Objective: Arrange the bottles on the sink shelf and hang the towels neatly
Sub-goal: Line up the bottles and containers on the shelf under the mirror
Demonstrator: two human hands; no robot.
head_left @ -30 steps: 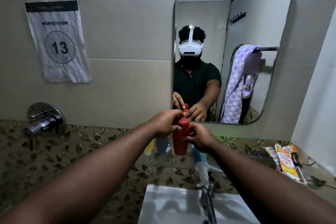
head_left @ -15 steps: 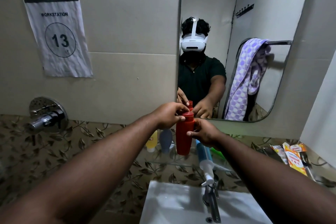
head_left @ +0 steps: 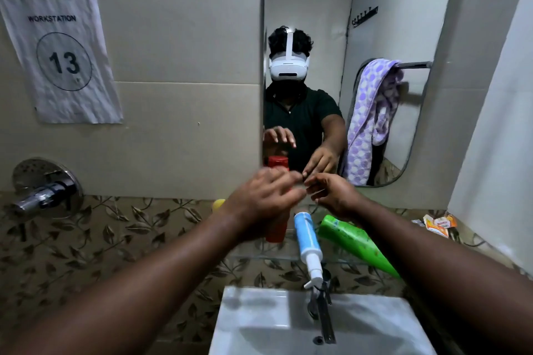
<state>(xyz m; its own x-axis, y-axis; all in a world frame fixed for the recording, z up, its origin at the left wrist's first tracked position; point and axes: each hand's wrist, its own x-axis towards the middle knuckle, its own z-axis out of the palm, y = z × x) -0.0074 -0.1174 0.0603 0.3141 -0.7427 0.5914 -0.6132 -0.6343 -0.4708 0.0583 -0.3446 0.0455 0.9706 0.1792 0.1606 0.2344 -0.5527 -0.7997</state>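
Four bottles show: one red bottle, one blue pump bottle, one green bottle and one yellow bottle. One purple towel, one mirror, one sink, one paper sign. Two taps: wall tap, sink tap. Two hands: left hand, right hand. The sachets are too jumbled to count.

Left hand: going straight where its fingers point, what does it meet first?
Likely the fingertips of the right hand, just ahead of the left hand by the red bottle; depth unclear.
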